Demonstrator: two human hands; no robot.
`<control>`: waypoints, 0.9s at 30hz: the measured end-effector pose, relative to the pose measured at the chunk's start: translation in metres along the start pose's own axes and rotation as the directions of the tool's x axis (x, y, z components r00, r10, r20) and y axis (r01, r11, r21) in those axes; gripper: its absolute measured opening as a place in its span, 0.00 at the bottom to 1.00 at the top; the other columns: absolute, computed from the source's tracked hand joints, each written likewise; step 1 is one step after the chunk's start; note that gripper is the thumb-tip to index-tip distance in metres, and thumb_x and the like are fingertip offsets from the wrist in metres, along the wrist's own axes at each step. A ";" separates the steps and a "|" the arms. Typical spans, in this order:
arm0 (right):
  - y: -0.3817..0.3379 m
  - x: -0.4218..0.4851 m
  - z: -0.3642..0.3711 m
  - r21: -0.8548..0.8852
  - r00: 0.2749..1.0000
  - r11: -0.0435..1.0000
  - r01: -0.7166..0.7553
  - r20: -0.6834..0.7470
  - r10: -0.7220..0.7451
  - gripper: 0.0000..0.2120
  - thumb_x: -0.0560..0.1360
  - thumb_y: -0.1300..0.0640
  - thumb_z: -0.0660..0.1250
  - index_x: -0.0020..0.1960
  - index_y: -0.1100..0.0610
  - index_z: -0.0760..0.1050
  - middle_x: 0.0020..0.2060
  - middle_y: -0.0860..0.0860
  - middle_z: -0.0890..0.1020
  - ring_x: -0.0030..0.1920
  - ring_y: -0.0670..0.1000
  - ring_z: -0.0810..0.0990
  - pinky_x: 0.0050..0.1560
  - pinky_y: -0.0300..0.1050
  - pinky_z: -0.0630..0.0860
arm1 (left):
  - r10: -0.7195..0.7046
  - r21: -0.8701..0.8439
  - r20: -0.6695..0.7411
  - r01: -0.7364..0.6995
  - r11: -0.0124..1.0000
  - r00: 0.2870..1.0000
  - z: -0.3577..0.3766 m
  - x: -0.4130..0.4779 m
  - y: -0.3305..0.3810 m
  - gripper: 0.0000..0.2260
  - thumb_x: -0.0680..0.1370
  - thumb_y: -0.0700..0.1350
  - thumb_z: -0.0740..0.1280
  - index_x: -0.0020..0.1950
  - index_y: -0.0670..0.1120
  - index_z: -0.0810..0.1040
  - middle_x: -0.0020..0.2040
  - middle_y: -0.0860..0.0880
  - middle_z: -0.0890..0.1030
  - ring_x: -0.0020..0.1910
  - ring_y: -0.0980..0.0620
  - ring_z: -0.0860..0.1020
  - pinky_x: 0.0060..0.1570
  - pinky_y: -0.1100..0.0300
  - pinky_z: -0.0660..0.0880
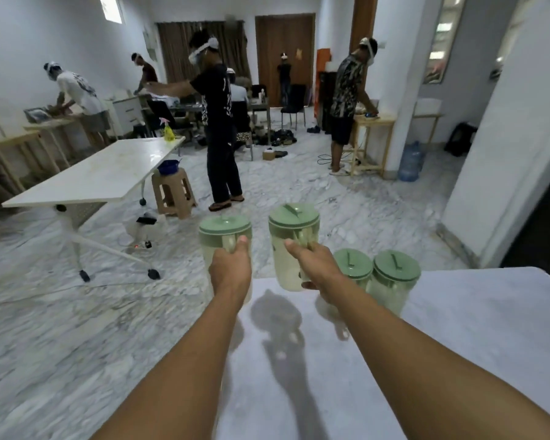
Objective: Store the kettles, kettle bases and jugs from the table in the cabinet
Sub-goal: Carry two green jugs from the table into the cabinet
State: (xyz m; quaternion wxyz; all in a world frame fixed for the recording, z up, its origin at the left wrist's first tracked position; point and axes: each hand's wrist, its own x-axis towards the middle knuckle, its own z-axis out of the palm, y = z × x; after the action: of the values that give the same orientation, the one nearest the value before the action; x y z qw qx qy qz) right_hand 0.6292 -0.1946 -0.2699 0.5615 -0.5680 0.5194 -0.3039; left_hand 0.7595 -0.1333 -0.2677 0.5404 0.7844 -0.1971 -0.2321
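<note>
Head view: my left hand (230, 270) is closed around the handle of a jug (225, 246), thumb pressed up along the grip, fingers wrapped out of sight behind it. My right hand (315, 265) is closed the same way on the handle of a second jug (291, 249), thumb on top, one fingertip showing under the handle. Both jugs are lifted clear of the table (458, 328); the left one hangs over the floor just past the table's edge, the right one over the table's far edge, with their shadows on the tabletop below. Each jug is a cylinder of cloudy translucent plastic, pale yellow-green, with a round matte sage-green lid that has a ridged top. Two more jugs of the same make stand upright on the table just right of my right wrist, touching or nearly so: one (353, 268) partly hidden behind my hand, the other (394, 281) in full view. Tabletop is white, smooth, matte. Floor is glossy grey-white marble with veining. Further off, a white folding table (92, 176) on castors, with a tan plastic stool (173, 192) beside it
</note>
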 end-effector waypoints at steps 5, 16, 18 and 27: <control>-0.025 -0.106 -0.043 -0.017 0.952 0.991 0.133 -0.277 -0.133 0.19 0.73 0.41 0.68 0.54 0.55 0.79 0.45 0.55 0.80 0.48 0.58 0.82 0.42 0.51 0.79 | 0.255 -0.031 0.176 -0.253 0.967 0.951 -0.027 -0.080 0.035 0.22 0.78 0.58 0.62 0.60 0.42 0.78 0.58 0.41 0.81 0.57 0.38 0.78 0.59 0.48 0.74; 0.002 -0.377 -0.249 -0.074 0.432 0.996 0.049 -0.898 -0.088 0.08 0.72 0.50 0.70 0.44 0.54 0.79 0.47 0.57 0.84 0.48 0.62 0.85 0.51 0.53 0.81 | 0.402 -0.210 0.678 -0.363 0.908 0.615 0.023 -0.354 0.081 0.30 0.75 0.65 0.62 0.64 0.42 0.77 0.68 0.36 0.71 0.66 0.36 0.68 0.64 0.46 0.69; 0.013 -0.426 -0.280 -0.043 0.270 0.999 0.019 -0.962 -0.046 0.13 0.71 0.50 0.71 0.52 0.57 0.82 0.49 0.57 0.85 0.49 0.62 0.85 0.54 0.55 0.81 | 0.441 -0.268 0.740 -0.378 0.886 0.508 0.032 -0.412 0.085 0.29 0.75 0.65 0.62 0.61 0.42 0.79 0.63 0.37 0.76 0.62 0.37 0.72 0.63 0.46 0.72; 0.078 -0.627 -0.396 0.080 -0.187 0.996 -0.046 -0.980 0.070 0.17 0.72 0.52 0.71 0.58 0.59 0.80 0.53 0.58 0.84 0.55 0.61 0.81 0.55 0.49 0.78 | 0.488 -0.459 0.872 -0.312 0.832 0.018 0.067 -0.664 0.081 0.34 0.69 0.69 0.60 0.56 0.41 0.82 0.56 0.40 0.82 0.58 0.38 0.78 0.61 0.44 0.75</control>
State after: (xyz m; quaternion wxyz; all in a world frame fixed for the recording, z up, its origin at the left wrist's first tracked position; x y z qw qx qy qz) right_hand 0.0689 0.2752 -0.1217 -0.0233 -0.1003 0.7864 -0.6091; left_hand 0.1754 0.1600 -0.1121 0.3766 0.3154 -0.6919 -0.5291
